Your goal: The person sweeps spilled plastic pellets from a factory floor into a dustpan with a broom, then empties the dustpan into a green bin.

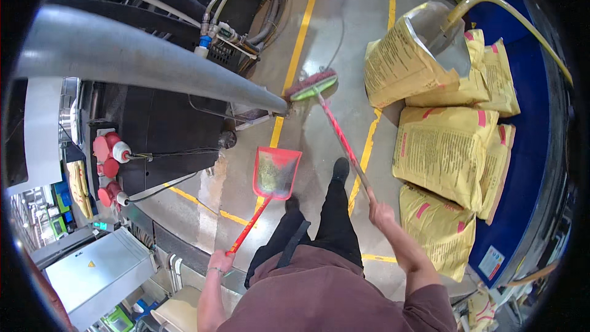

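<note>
My left hand [221, 261] is closed round the handle of a red dustpan [284, 158], whose pan rests at or just above the floor in front of my feet. Dusty, greenish-grey dirt coats the inside of the pan. In my right hand [382, 215] is the pole of a broom [337, 128], red and white along its upper length. Its green head with dark red bristles [314, 85] lies farther out on the floor, beyond the dustpan and near the end of a grey metal pipe. A gap separates the broom head from the pan.
Stacked yellow sacks [439, 154] line the right side; an opened one [412, 55] has a clear hose [510, 0] in it. On the left are a thick grey pipe [153, 61], black machinery [166, 135] and red plugs [107, 147]. Yellow lines [365, 154] mark the floor.
</note>
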`<state>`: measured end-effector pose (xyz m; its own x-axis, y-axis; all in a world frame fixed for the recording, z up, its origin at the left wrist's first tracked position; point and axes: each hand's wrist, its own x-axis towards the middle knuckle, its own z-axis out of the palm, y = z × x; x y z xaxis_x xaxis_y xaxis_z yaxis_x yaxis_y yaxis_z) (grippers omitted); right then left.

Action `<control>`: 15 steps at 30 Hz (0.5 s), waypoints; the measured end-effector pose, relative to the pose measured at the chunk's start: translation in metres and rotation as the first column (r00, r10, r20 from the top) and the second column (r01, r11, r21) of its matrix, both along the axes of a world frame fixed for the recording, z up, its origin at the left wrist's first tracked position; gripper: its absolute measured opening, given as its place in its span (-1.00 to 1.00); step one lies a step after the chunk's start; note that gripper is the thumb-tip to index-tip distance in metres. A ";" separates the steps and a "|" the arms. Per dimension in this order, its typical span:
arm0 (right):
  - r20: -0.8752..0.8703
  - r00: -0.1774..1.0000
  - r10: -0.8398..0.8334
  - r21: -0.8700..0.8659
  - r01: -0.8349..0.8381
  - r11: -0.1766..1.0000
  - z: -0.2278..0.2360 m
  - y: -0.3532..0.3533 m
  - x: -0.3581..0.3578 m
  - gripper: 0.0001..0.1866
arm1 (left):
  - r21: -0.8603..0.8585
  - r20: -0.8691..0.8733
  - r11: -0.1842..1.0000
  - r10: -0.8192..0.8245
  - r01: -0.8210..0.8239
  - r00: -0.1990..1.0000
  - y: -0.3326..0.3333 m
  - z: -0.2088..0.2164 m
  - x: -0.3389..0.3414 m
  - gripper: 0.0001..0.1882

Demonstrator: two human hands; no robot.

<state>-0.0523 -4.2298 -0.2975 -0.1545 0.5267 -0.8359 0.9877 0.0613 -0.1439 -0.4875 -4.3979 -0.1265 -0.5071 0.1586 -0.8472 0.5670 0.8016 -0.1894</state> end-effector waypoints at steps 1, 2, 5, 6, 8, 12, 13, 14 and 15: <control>-0.009 1.000 0.013 -0.001 -0.013 1.000 0.010 -0.033 0.002 -0.28 | -0.027 -0.011 0.998 -0.063 0.063 0.998 -0.003 -0.016 -0.014 -0.61; 0.001 1.000 -0.019 -0.011 0.019 1.000 0.016 -0.067 -0.004 -0.29 | -0.072 -0.023 0.991 -0.118 0.116 0.993 -0.010 -0.028 -0.024 -0.60; 0.021 0.992 -0.127 -0.095 0.129 0.987 0.034 -0.160 -0.028 -0.29 | -0.051 -0.051 0.970 -0.241 0.238 0.969 -0.023 -0.065 -0.056 -0.60; 0.032 0.989 -0.141 -0.096 0.144 0.985 0.040 -0.187 -0.039 -0.29 | -0.040 -0.011 0.961 -0.275 0.274 0.961 -0.025 -0.074 -0.070 -0.60; 0.081 0.979 -0.189 -0.162 0.200 0.966 0.060 -0.241 -0.059 -0.29 | -0.043 0.039 0.951 -0.305 0.307 0.951 -0.037 -0.083 -0.094 -0.61; 0.091 0.964 -0.249 -0.140 0.260 0.955 0.108 -0.307 -0.091 -0.29 | -0.031 0.045 0.915 -0.401 0.402 0.915 -0.070 -0.084 -0.135 -0.59; 0.015 0.948 -0.319 -0.101 0.318 0.943 0.120 -0.316 -0.094 -0.31 | -0.035 0.023 0.901 -0.432 0.433 0.902 -0.080 -0.083 -0.144 -0.59; -0.056 0.924 -0.378 -0.033 0.376 0.926 0.132 -0.323 -0.100 -0.32 | -0.027 0.033 0.903 -0.428 0.429 0.903 -0.093 -0.080 -0.151 -0.59; -0.106 0.897 -0.430 -0.013 0.431 0.902 0.143 -0.329 -0.106 -0.39 | -0.004 0.014 0.907 -0.422 0.422 0.907 -0.105 -0.078 -0.157 -0.58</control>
<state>-0.1588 -4.5588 -0.1543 0.0037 0.5699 -0.8217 0.8973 -0.3646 -0.2489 -0.6447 -4.5025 -0.2044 -0.3835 0.3493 -0.8549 0.8544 0.4856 -0.1849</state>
